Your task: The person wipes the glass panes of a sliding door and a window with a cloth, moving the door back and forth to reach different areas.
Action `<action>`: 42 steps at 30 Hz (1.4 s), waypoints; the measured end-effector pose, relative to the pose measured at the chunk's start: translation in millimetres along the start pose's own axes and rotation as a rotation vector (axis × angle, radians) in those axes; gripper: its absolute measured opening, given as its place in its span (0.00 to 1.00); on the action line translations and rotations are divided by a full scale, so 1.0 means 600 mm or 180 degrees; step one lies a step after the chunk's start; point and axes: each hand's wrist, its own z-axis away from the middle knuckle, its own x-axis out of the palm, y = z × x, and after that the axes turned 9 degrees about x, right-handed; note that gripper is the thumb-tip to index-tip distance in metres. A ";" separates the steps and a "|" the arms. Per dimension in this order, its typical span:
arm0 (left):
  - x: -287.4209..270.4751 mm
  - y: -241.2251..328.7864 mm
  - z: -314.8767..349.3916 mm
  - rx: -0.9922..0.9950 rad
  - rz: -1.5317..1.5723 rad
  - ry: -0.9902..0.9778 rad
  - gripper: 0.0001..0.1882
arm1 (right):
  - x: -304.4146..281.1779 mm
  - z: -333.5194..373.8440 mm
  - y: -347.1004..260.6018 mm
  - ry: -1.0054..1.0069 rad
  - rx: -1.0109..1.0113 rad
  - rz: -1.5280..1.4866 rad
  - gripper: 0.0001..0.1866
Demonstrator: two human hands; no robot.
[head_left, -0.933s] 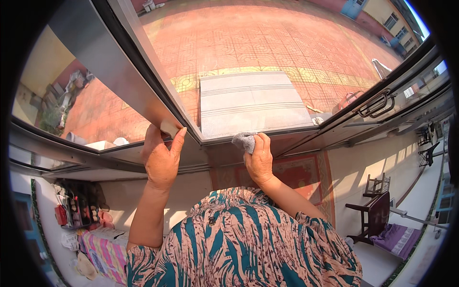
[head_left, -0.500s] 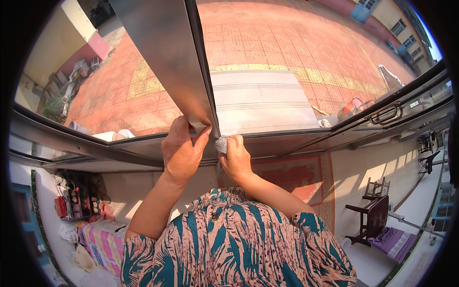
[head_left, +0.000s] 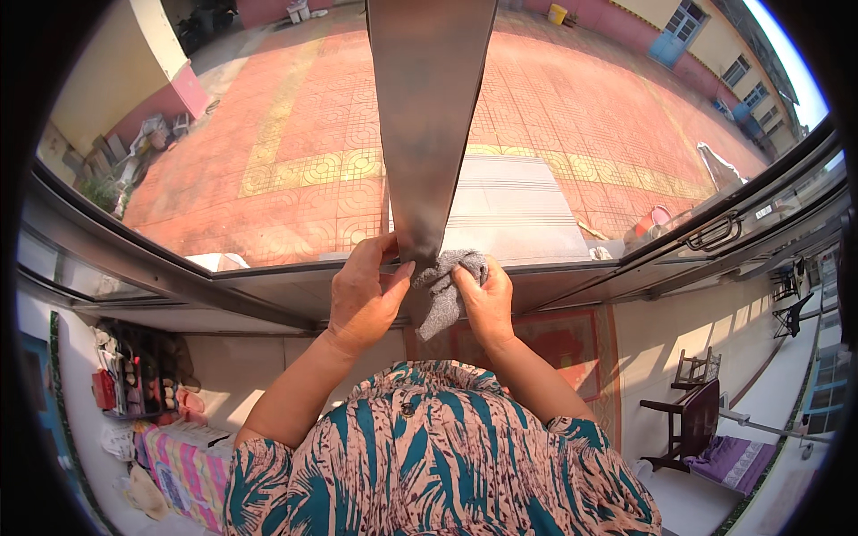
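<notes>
A dark metal upright (head_left: 431,116), which looks like a door edge, runs from the top middle down to my hands. My left hand (head_left: 362,295) is closed around its left side near the lower end, thumb in front and the fingers partly hidden behind it. On the other side, my right hand (head_left: 484,299) pinches a crumpled grey cloth (head_left: 442,295) between thumb and fingers. The cloth lies against the upright's right side, and a loose end hangs below.
A metal frame rail (head_left: 268,299) crosses in front of me, with a handle (head_left: 713,232) on its right part. Outside lies red and yellow paving (head_left: 304,116) with a pale slab (head_left: 505,205). Behind are a red rug (head_left: 572,357), a chair (head_left: 688,420) and a rack (head_left: 134,375).
The upright has shifted right and now stands nearly vertical in view. Both hands moved right with it. More of the grey cloth shows, spread out from my right fingers.
</notes>
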 end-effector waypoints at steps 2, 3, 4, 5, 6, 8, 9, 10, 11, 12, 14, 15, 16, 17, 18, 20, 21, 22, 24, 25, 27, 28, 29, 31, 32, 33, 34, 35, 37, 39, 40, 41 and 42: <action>-0.002 -0.010 0.013 0.0029 0.0273 -0.0102 0.22 | -0.015 0.018 -0.072 0.0102 -0.0931 -0.0236 0.14; 0.000 -0.021 0.020 0.0095 0.0391 -0.0094 0.23 | -0.018 0.020 -0.115 0.0212 -0.1653 -0.0351 0.22; 0.002 -0.024 0.027 0.0158 0.0512 -0.0093 0.24 | -0.024 0.015 -0.169 0.0432 -0.2636 -0.0202 0.28; -0.004 -0.015 0.031 -0.0031 0.0747 -0.0234 0.28 | -0.034 0.006 -0.223 0.0619 -0.3413 -0.0015 0.30; -0.004 -0.005 0.032 -0.0060 0.0721 -0.0268 0.29 | -0.046 -0.013 -0.270 0.1011 -0.4157 0.0053 0.28; -0.001 0.012 0.033 -0.0096 0.0653 -0.0351 0.30 | -0.068 -0.023 -0.352 0.1828 -0.5063 0.0788 0.25; -0.001 0.015 0.035 -0.0043 0.0631 -0.0425 0.32 | -0.073 -0.022 -0.380 0.2125 -0.5285 0.1194 0.24; 0.001 0.016 0.039 -0.0027 0.0625 -0.0421 0.33 | -0.068 -0.026 -0.390 0.2265 -0.5305 0.1494 0.24; 0.003 0.013 0.044 -0.0018 0.0623 -0.0408 0.33 | -0.052 -0.032 -0.380 0.2300 -0.5162 0.1754 0.23; 0.003 0.011 0.048 -0.0013 0.0618 -0.0392 0.33 | -0.031 -0.041 -0.344 0.2269 -0.4911 0.2009 0.24; 0.003 0.014 0.046 0.0082 0.0670 -0.0530 0.35 | -0.019 -0.047 -0.255 0.2198 -0.4440 0.2561 0.26; 0.005 0.014 0.044 0.0112 0.0733 -0.0586 0.36 | -0.027 -0.052 -0.192 0.2058 -0.4385 0.2562 0.26; 0.007 0.014 0.043 0.0115 0.0772 -0.0625 0.36 | -0.026 -0.071 -0.124 0.2138 -0.4457 0.2279 0.21; 0.004 0.015 0.041 0.0140 0.0655 -0.0704 0.36 | -0.033 -0.071 -0.058 0.2011 -0.4318 0.2465 0.19; 0.004 0.018 0.040 0.0181 0.0648 -0.0701 0.36 | -0.052 -0.069 0.008 0.1923 -0.4161 0.2966 0.20; 0.002 0.019 0.041 0.0248 0.0605 -0.0673 0.36 | -0.079 -0.043 0.112 0.1082 -0.3620 0.3734 0.22; 0.000 0.019 0.042 0.0224 0.0600 -0.0685 0.36 | -0.097 -0.035 0.150 0.0839 -0.3603 0.4059 0.23; -0.002 0.018 0.042 0.0203 0.0592 -0.0698 0.36 | -0.105 -0.031 0.146 0.0597 -0.3576 0.4378 0.23; -0.004 0.018 0.040 0.0171 0.0586 -0.0734 0.36 | -0.122 -0.046 0.130 0.0607 -0.3865 0.4455 0.23; -0.005 0.014 0.043 0.0218 0.0560 -0.0700 0.36 | -0.123 -0.046 0.109 0.0583 -0.4003 0.4475 0.23; -0.002 0.015 0.040 0.0264 0.0544 -0.0720 0.36 | -0.136 -0.069 0.049 0.1400 -0.4196 0.4181 0.21; 0.001 0.016 0.038 0.0284 0.0551 -0.0742 0.36 | -0.144 -0.084 0.000 0.1968 -0.4172 0.3864 0.21; 0.003 0.016 0.036 0.0277 0.0586 -0.0769 0.36 | -0.154 -0.085 -0.059 0.2217 -0.4076 0.3457 0.21; 0.000 0.011 0.040 0.0187 0.0581 -0.0764 0.37 | -0.157 -0.079 -0.187 0.2341 -0.4128 0.2612 0.24; 0.006 0.013 0.037 0.0194 0.0594 -0.0817 0.37 | -0.172 -0.077 -0.236 0.2561 -0.4214 0.2297 0.26; 0.004 0.014 0.038 0.0166 0.0543 -0.0819 0.37 | -0.178 -0.091 -0.262 0.2563 -0.4199 0.1862 0.27; 0.006 0.017 0.037 0.0167 0.0522 -0.0829 0.37 | -0.187 -0.096 -0.281 0.2584 -0.4192 0.1457 0.28; 0.007 0.017 0.037 0.0153 0.0543 -0.0846 0.37 | -0.191 -0.102 -0.278 0.2503 -0.4139 0.1182 0.27; 0.006 0.013 0.042 0.0098 0.0566 -0.0852 0.38 | -0.169 -0.105 -0.223 0.2572 -0.4048 0.1553 0.27; 0.010 0.019 0.040 0.0097 0.0640 -0.0923 0.39 | -0.146 -0.095 -0.128 0.2663 -0.3960 0.2078 0.23; 0.012 0.023 0.039 0.0101 0.0679 -0.0955 0.39 | -0.137 -0.091 -0.056 0.2587 -0.3884 0.2379 0.20; 0.013 0.025 0.039 0.0151 0.0602 -0.1016 0.40 | -0.126 -0.084 0.018 0.2418 -0.3752 0.2683 0.20; 0.015 0.026 0.038 0.0191 0.0619 -0.1009 0.40 | -0.125 -0.083 0.102 0.2225 -0.3595 0.3195 0.22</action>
